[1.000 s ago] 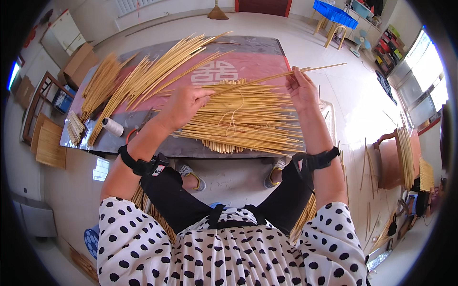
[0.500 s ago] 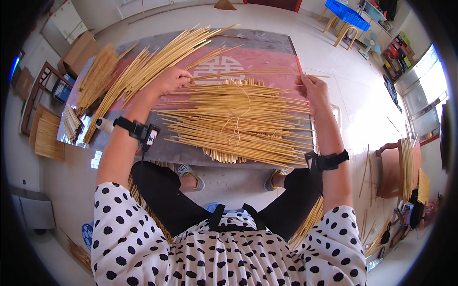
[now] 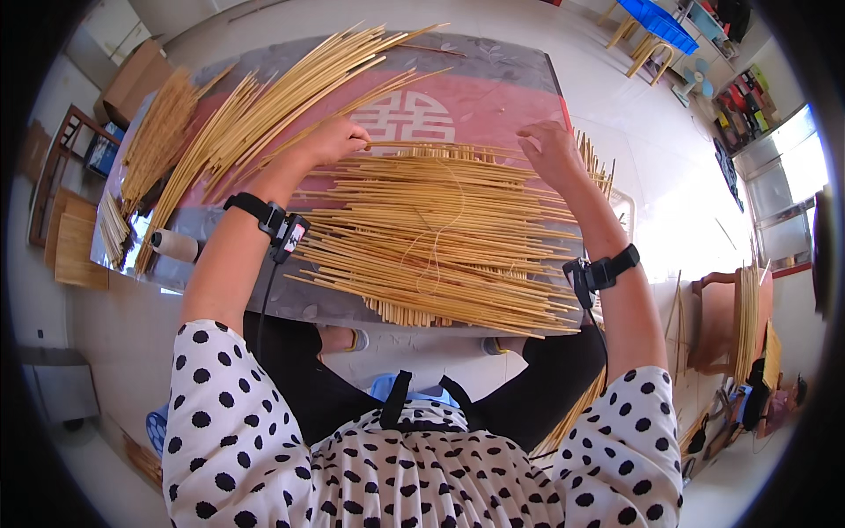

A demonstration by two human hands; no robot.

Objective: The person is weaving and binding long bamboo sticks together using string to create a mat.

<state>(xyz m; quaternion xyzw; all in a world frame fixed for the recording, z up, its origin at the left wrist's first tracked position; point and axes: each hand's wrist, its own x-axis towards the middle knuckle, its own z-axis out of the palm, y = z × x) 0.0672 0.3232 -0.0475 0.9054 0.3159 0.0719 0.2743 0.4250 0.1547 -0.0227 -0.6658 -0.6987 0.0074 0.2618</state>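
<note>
My left hand [image 3: 337,141] is closed at the upper left of a broad pile of straw-coloured sticks [image 3: 431,233], fingertips pinched on a thin stick [image 3: 414,143] along the pile’s far edge. At the upper right, my right hand [image 3: 550,154] is open, fingers apart and slightly curled, above the stick ends, holding nothing that I can see. A loop of pale string [image 3: 437,231] lies across the pile. Left of my left hand are long loose sticks [image 3: 264,114], a bushy straw bundle [image 3: 154,141] and, near my left forearm, a thread spool [image 3: 176,247].
The table [image 3: 493,97] carries everything in front of me. Around it are a cardboard box [image 3: 132,79], wooden boards [image 3: 79,246], a blue tray on a stand [image 3: 660,26], a fan [image 3: 695,79], and a wooden chair [image 3: 713,317] with upright sticks at the right.
My right hand has let go of the stick and its fingers have opened. The stick has come down along the pile’s far edge. My left hand moved up and left, still pinched.
</note>
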